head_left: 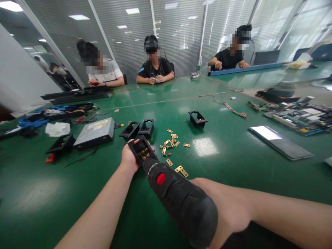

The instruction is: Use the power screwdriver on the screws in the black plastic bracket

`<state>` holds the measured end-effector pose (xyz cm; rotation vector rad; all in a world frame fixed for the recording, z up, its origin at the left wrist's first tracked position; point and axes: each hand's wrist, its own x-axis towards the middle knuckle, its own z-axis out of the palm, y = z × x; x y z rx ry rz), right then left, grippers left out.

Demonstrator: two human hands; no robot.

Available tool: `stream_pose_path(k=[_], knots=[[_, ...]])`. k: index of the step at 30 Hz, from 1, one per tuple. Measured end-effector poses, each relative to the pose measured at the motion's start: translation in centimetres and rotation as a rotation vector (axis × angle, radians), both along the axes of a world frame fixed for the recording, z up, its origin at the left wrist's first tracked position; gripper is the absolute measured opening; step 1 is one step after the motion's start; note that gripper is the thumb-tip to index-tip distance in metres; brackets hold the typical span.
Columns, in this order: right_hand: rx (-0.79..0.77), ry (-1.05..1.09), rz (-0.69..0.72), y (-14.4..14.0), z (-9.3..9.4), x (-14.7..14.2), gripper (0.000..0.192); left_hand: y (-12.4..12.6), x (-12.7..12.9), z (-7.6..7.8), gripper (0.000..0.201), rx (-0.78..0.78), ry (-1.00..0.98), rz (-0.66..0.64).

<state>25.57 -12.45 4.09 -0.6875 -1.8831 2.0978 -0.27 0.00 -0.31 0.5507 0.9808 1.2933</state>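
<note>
My left hand [129, 157] grips a small black plastic socket housing [141, 149] with brass contacts inside, held just above the green table [220, 159]. My right hand [225, 211] holds a black electric screwdriver [178, 197] with a red button; its nose points into the housing. Several loose brass plates [172, 141] lie scattered just right of the housing. Two more black housings [138, 128] sit just beyond my left hand, and another one [197, 118] stands farther right.
A grey optical drive [94, 133] and another black housing [61, 144] lie at left, with white cloth and cables behind. A tablet-like slab [280, 141] and circuit boards [301, 117] lie at right. Three people sit across the table.
</note>
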Motion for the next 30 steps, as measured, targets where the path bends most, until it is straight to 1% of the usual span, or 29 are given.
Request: stream_pose_path(k=[4, 9, 14, 20, 25, 30], knots=[[-0.049, -0.005, 0.039, 0.28, -0.02, 0.07, 0.027, -0.11, 0.17, 0.28, 0.026, -0.014, 0.006, 0.015], [-0.086, 0.020, 0.037, 0.40, -0.15, -0.02, 0.030, -0.37, 0.51, 0.85, 0.026, -0.012, 0.007, 0.026], [-0.106, 0.027, 0.026, 0.32, -0.04, -0.08, 0.030, -0.37, 0.52, 0.93, 0.024, -0.030, -0.011, 0.042], [-0.070, -0.003, 0.013, 0.39, -0.28, -0.11, 0.034, -0.33, 0.48, 0.78, 0.026, -0.021, -0.021, 0.041], [-0.048, -0.005, 0.013, 0.16, -0.39, -0.02, 0.032, -0.23, 0.32, 0.60, 0.024, -0.025, 0.007, 0.035], [-0.029, -0.011, 0.014, 0.15, -0.27, 0.07, 0.030, -0.20, 0.32, 0.55, 0.028, -0.037, -0.032, 0.039]])
